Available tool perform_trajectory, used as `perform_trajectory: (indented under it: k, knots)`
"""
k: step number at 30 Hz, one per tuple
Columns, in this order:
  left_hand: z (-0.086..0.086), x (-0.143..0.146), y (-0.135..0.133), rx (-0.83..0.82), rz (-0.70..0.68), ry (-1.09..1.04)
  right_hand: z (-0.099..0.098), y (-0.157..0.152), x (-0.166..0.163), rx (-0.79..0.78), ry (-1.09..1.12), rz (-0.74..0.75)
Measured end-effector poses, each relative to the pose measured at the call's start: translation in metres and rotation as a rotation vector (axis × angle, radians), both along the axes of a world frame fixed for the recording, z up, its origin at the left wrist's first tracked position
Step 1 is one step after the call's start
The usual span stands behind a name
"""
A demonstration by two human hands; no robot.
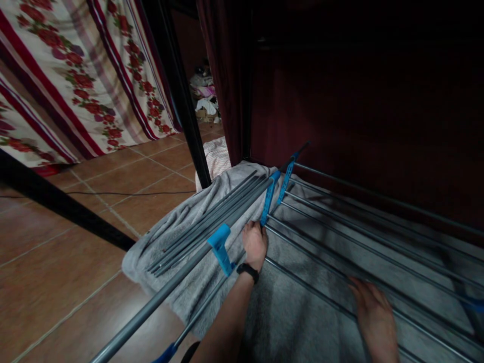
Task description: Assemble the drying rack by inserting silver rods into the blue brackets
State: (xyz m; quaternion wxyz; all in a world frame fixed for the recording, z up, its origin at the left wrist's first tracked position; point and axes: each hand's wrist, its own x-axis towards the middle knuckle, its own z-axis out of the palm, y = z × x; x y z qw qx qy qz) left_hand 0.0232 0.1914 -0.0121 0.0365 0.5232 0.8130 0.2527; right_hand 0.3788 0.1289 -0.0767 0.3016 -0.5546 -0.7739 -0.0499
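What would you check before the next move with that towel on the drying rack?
1. Left hand on the towel by the blue bracket: ok.
2. Right hand flat on the towel, across a rail: ok.
3. Towel spread smooth: not ok, it bunches at the left edge.
4. Folded rack wing lies on the towel: not ok.
5. Towel clear of the floor: cannot tell.
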Motion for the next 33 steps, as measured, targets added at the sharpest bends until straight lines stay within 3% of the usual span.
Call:
perform_trajectory:
  k: [33]
  knots:
    - [0.0053, 0.0032, -0.0007, -0.014, -0.020, 0.011, 0.0033, -0.0017, -0.0037, 0.035, -0.040, -0.015]
